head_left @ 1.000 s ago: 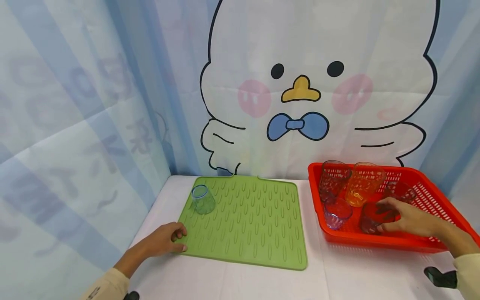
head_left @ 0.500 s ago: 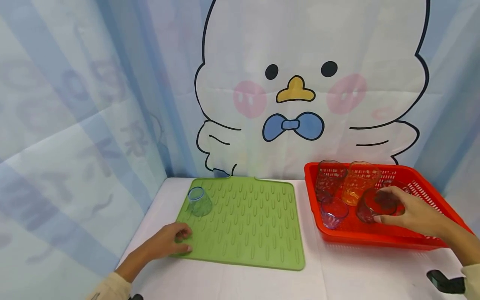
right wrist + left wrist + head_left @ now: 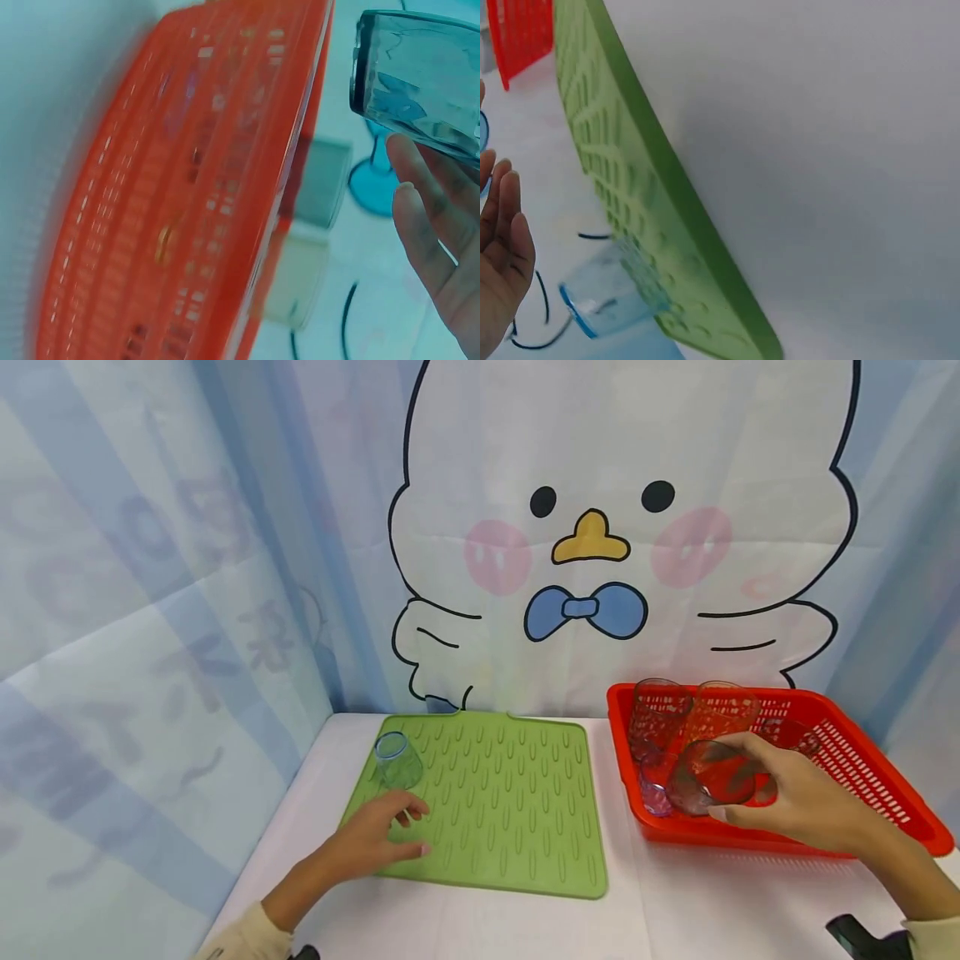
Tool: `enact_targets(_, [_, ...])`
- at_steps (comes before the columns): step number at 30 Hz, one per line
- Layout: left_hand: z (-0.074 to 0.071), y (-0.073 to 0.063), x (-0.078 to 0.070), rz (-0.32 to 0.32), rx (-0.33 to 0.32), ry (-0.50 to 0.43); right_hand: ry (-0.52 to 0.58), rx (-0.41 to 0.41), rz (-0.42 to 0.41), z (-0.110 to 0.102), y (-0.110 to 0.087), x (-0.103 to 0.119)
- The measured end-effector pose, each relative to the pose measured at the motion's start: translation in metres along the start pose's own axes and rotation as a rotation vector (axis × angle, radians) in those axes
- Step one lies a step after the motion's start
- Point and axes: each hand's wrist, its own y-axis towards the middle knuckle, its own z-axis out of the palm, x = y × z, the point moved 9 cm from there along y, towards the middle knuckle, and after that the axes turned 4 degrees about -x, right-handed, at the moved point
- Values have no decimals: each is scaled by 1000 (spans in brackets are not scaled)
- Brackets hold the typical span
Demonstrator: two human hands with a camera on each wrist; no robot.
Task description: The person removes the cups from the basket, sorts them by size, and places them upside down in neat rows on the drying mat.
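My right hand (image 3: 810,797) grips a clear drinking glass (image 3: 688,787) between thumb and fingers, at the front left of the red basket (image 3: 757,833). In the right wrist view that glass (image 3: 416,79) appears above the basket's rim. My left hand (image 3: 367,839) hovers over the front left part of the green mat (image 3: 510,810), fingers loosely bent, holding nothing. A blue-rimmed glass (image 3: 401,766) stands on the mat's back left area. It also shows in the left wrist view, where the glass (image 3: 615,292) lies beyond my left hand (image 3: 506,255).
Inside the basket are an orange glass (image 3: 722,706), a dark-tinted glass (image 3: 652,718), a small purple glass (image 3: 655,797) partly hidden by the held one, and a further glass (image 3: 789,735) at the right. A curtain (image 3: 495,652) with a cartoon bird hangs behind the white table (image 3: 517,931).
My right hand has gripped the glass in the basket, lifted it and brought it left toward the basket's front left. My left hand has moved from the mat's left edge rightward over the mat.
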Motion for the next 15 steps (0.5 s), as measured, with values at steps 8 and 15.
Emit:
enact_targets(8, [6,3,-44,51,-26,-55,-49,-10,-107,23,1,51])
enact_targets(15, [16,3,-77,79,-6,-132,-108,2,-150,49,0,83])
